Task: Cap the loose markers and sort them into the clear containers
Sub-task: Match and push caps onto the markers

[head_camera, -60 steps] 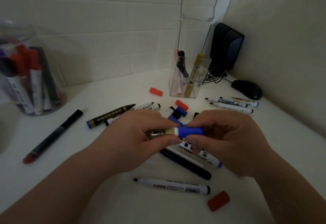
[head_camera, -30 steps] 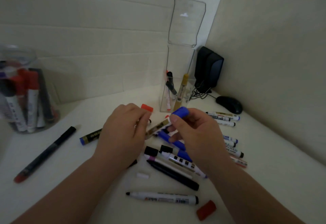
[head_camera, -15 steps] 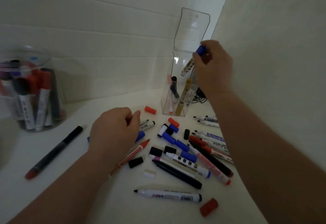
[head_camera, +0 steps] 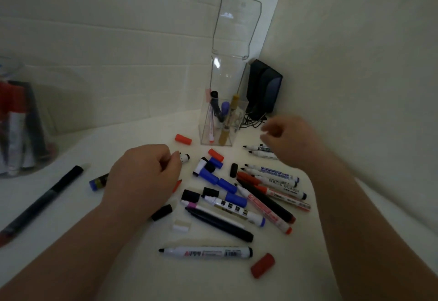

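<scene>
Markers [head_camera: 234,210], mixed colours, litter centre-frame; my right hand [head_camera: 290,140] hangs relaxed, empty, beside the tall clear container [head_camera: 227,75]; left hand [head_camera: 142,175]: cannot tell.

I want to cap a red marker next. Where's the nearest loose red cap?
In the head view, the red cap lies closest to the camera, right of centre, just past the black rear end of the uncapped white marker.

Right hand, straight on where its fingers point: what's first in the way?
Probably the clear container, low on its right wall; the right hand points left at it. Depth is unclear, so it may pass in front.
</scene>
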The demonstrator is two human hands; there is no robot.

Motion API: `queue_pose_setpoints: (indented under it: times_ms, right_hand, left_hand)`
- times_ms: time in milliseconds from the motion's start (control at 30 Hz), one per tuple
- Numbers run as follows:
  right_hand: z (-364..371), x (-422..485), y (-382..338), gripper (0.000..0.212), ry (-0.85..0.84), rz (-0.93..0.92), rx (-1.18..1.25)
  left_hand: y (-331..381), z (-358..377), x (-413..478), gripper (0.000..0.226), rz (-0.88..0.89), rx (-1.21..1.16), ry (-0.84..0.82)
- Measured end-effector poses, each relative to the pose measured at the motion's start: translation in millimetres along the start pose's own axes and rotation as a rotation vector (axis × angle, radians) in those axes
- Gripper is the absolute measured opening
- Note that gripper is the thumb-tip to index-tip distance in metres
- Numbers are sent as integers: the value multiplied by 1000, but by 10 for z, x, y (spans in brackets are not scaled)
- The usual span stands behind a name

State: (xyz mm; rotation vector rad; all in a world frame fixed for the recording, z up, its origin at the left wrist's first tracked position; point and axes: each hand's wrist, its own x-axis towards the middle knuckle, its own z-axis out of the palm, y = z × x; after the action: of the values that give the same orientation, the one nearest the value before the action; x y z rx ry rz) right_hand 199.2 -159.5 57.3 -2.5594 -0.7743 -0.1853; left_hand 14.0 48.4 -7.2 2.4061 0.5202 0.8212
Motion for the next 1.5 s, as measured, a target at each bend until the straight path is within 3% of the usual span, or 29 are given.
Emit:
queue_pose_setpoints:
  times_ms: [100, 267, 567, 700, 1067, 1267, 1367, 1500]
  right_hand:
    - [61, -143, 267, 19, -236, 74, -42]
    - [90, -198, 452, 17, -359, 18, -45]
    - [149, -131, 536, 9, -390, 12, -70]
    - [177, -96, 568, 17, -395, 29, -57]
    - [162, -112, 471, 17, -400, 59, 24]
    - [135, -135, 422, 20, -333, 48, 34]
    - [90, -229, 298, 19, -128, 2, 70]
    - [138, -467, -90, 17, 131, -121, 443]
  left_hand:
    - [30, 13, -34, 45, 30, -17, -12]
    - [94, 40, -75, 44, 11, -53, -31]
    - [157, 91, -97, 44, 52, -46, -45]
    - [152, 100, -101, 44, 53, -67, -46]
    - [139, 85, -121, 45, 40, -92, -42]
    - [118, 101, -121, 45, 60, -117, -43]
    - [130, 98, -117, 35, 135, -155, -82]
    - [201, 93, -117, 33, 210, -152, -178]
